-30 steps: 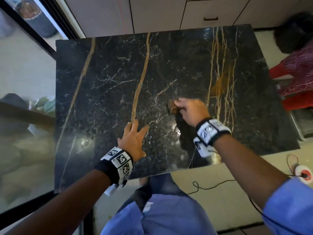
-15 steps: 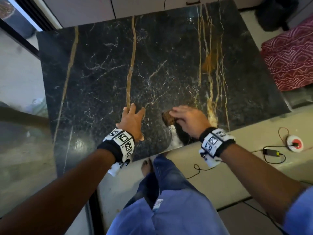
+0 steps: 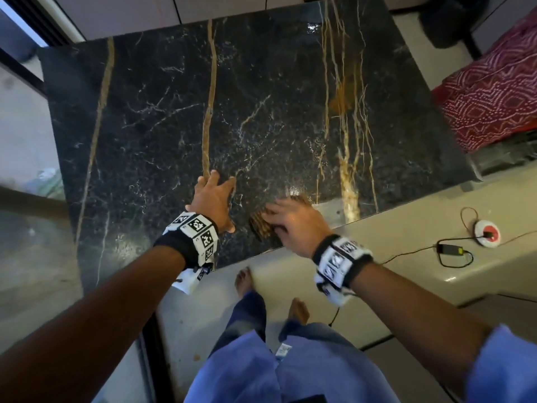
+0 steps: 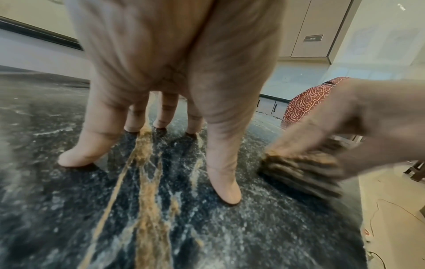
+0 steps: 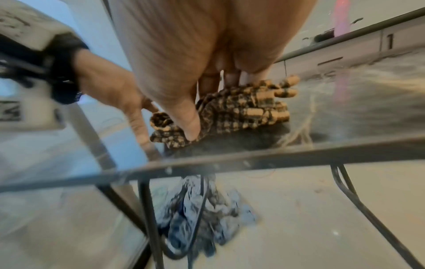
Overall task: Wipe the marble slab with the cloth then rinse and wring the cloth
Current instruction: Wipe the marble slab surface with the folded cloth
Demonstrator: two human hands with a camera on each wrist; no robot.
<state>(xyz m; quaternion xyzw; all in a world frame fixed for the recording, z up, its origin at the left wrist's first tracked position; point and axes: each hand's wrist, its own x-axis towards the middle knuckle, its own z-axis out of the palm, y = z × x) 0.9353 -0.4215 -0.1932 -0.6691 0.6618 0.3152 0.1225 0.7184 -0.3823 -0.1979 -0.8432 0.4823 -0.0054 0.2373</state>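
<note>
The black marble slab (image 3: 261, 97) with gold veins fills the middle of the head view. My left hand (image 3: 213, 199) stands on it near the front, fingers spread and straight, only the fingertips (image 4: 226, 193) touching the stone. Just to its right my right hand (image 3: 293, 225) holds a bunched brown checked cloth (image 3: 260, 228) against the slab, close to the front edge. In the right wrist view the thumb (image 5: 190, 127) digs into the cloth (image 5: 241, 107) while the fingers lie over its top. From the left wrist, the cloth (image 4: 299, 169) shows blurred under that hand (image 4: 356, 127).
Red patterned fabric (image 3: 488, 91) lies right of the slab. A white round socket (image 3: 486, 234) and black cable (image 3: 453, 251) lie on the floor at the right. Pale cabinets (image 3: 116, 13) stand behind. Thin metal legs (image 5: 147, 200) and crumpled blue fabric (image 5: 202, 218) show under the slab.
My right hand has dragged the cloth toward me, from the slab's middle to its front edge. The left hand has stayed planted in the same spot.
</note>
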